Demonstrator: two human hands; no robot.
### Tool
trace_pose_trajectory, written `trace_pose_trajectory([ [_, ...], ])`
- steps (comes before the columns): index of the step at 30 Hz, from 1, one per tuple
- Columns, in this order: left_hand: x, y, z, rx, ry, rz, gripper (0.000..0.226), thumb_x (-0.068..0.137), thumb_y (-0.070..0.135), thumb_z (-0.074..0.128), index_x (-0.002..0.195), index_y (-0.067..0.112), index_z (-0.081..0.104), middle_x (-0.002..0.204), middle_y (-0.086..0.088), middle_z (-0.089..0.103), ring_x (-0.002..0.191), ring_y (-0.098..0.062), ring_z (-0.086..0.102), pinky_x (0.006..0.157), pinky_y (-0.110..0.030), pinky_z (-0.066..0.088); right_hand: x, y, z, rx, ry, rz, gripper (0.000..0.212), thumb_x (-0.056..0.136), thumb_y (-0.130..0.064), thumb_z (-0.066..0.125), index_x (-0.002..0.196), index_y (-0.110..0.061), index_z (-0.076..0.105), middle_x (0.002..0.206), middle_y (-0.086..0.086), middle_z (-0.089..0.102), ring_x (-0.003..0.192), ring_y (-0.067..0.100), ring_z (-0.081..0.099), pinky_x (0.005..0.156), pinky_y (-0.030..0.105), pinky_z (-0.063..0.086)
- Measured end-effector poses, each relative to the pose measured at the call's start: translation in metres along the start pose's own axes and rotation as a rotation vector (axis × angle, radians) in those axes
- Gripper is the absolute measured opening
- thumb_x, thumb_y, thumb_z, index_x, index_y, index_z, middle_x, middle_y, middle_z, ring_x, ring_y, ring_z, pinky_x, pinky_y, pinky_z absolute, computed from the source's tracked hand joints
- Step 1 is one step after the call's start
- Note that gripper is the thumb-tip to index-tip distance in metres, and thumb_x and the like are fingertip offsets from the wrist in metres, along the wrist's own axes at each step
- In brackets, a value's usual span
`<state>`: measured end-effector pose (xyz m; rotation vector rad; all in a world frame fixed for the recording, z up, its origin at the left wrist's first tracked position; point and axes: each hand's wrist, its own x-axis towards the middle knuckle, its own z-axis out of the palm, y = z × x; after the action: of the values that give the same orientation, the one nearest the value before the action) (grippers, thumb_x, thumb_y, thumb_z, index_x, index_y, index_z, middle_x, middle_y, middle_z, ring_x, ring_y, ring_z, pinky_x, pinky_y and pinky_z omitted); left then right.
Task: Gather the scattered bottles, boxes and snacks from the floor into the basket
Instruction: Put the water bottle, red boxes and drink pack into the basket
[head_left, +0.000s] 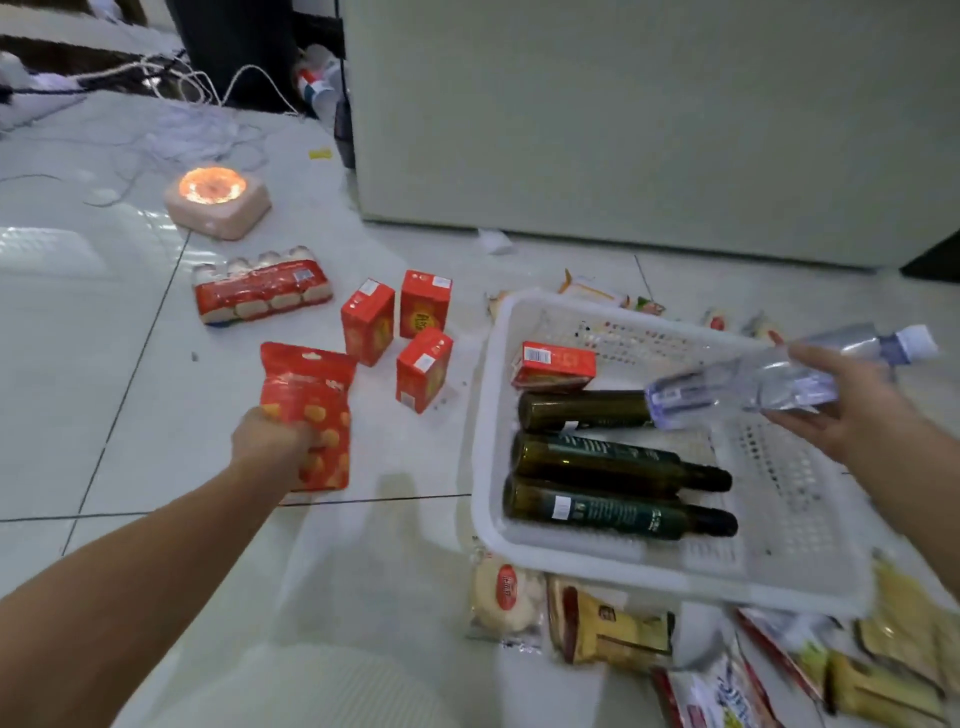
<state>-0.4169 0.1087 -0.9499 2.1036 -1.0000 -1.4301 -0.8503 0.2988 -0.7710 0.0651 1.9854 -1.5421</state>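
A white plastic basket (485, 415) sits on the tiled floor at centre right. Inside it lie three dark green bottles (613, 462) and one red box (553, 366). My right hand (836, 410) holds a clear water bottle (779, 379) above the basket's right half, its white cap pointing right. My left hand (272, 439) grips a red snack pouch (311, 415) on the floor left of the basket. Three red boxes (397, 332) stand between the pouch and the basket. A red multipack of small bottles (260, 293) lies further left.
Loose snack packets (608, 623) lie in front of and to the right of the basket; more packets (592, 291) lie behind it. A pink device with a glowing orange top (218, 202) and white cables (171, 78) occupy the far left. A pale cabinet (649, 119) stands behind.
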Motion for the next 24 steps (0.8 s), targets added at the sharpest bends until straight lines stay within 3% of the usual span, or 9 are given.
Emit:
trace_pose_trajectory([
  [3,0.044,0.021,0.009,-0.081,0.261,0.186,0.06,0.035,0.038,0.075,0.092,0.026,0.058,0.09,0.0,0.069,0.078,-0.03,0.07,0.064,-0.05,0.058,0.0,0.022,-0.03,-0.011,0.077,0.104,0.043,0.082,-0.025,0.069,0.119,-0.015,0.051,0.126,0.009,0.052,0.099,0.029,0.06,0.059,0.038,0.057],
  [5,0.013,0.071,0.026,-0.08,0.353,0.35,0.061,0.046,0.04,0.077,0.101,0.023,0.055,0.101,0.0,0.066,0.089,-0.025,0.066,0.078,-0.046,0.056,-0.005,0.033,-0.036,-0.028,0.09,0.162,0.049,0.086,-0.025,0.066,0.13,-0.015,0.046,0.132,0.008,0.046,0.11,0.031,0.054,0.071,0.042,0.056],
  [8,-0.06,0.143,0.056,-0.028,0.367,0.638,0.057,0.064,0.035,0.078,0.111,0.018,0.051,0.109,-0.002,0.06,0.099,-0.021,0.059,0.085,-0.039,0.051,-0.014,0.043,-0.029,-0.041,0.089,0.231,0.051,0.084,-0.023,0.068,0.13,-0.016,0.048,0.133,0.012,0.047,0.112,0.033,0.056,0.05,0.042,0.058],
  [9,-0.078,0.158,0.068,0.001,0.331,0.738,0.056,0.066,0.033,0.078,0.112,0.017,0.05,0.109,-0.002,0.059,0.1,-0.02,0.058,0.083,-0.037,0.05,-0.02,0.047,-0.024,-0.04,0.075,0.274,0.049,0.082,-0.021,0.07,0.126,-0.014,0.049,0.131,0.013,0.047,0.112,0.035,0.056,0.046,0.043,0.057],
  [11,-0.11,0.177,0.091,0.103,0.165,0.924,0.059,0.065,0.034,0.079,0.115,0.018,0.052,0.109,-0.003,0.061,0.098,-0.021,0.058,0.078,-0.033,0.048,-0.024,0.059,-0.014,-0.003,0.022,0.356,0.048,0.08,-0.016,0.072,0.121,-0.011,0.049,0.13,0.016,0.046,0.113,0.04,0.054,0.054,0.051,0.057],
  [14,-0.14,0.185,0.128,0.451,-0.228,1.059,0.069,0.063,0.028,0.084,0.122,0.019,0.048,0.112,-0.002,0.062,0.1,-0.023,0.06,0.08,-0.034,0.049,-0.04,0.075,0.007,-0.084,-0.068,0.488,0.044,0.077,-0.015,0.074,0.115,-0.009,0.053,0.12,0.025,0.054,0.097,0.047,0.06,0.045,0.048,0.055],
  [18,-0.148,0.16,0.175,1.065,-0.665,0.959,0.081,0.064,0.023,0.086,0.128,0.015,0.038,0.128,-0.008,0.053,0.115,-0.029,0.052,0.089,-0.038,0.047,-0.059,0.096,0.027,-0.194,-0.122,0.564,0.021,0.083,-0.019,0.07,0.09,-0.005,0.057,0.092,0.021,0.063,0.074,0.036,0.064,0.037,0.044,0.053],
  [21,-0.132,0.135,0.19,1.304,-0.744,0.963,0.086,0.07,0.027,0.083,0.137,0.014,0.031,0.137,-0.011,0.047,0.124,-0.031,0.046,0.098,-0.039,0.041,-0.07,0.101,0.031,-0.301,-0.151,0.629,0.024,0.091,-0.023,0.062,0.097,0.0,0.059,0.091,0.021,0.064,0.073,0.032,0.064,0.05,0.04,0.057],
  [24,-0.123,0.129,0.185,1.287,-0.622,1.198,0.078,0.086,0.051,0.06,0.147,0.02,0.024,0.145,-0.011,0.038,0.133,-0.03,0.032,0.105,-0.044,0.033,-0.07,0.09,0.034,-0.768,-0.145,0.618,0.062,0.097,-0.049,0.039,0.107,0.009,0.057,0.09,0.024,0.066,0.068,0.031,0.066,0.053,0.032,0.058],
])
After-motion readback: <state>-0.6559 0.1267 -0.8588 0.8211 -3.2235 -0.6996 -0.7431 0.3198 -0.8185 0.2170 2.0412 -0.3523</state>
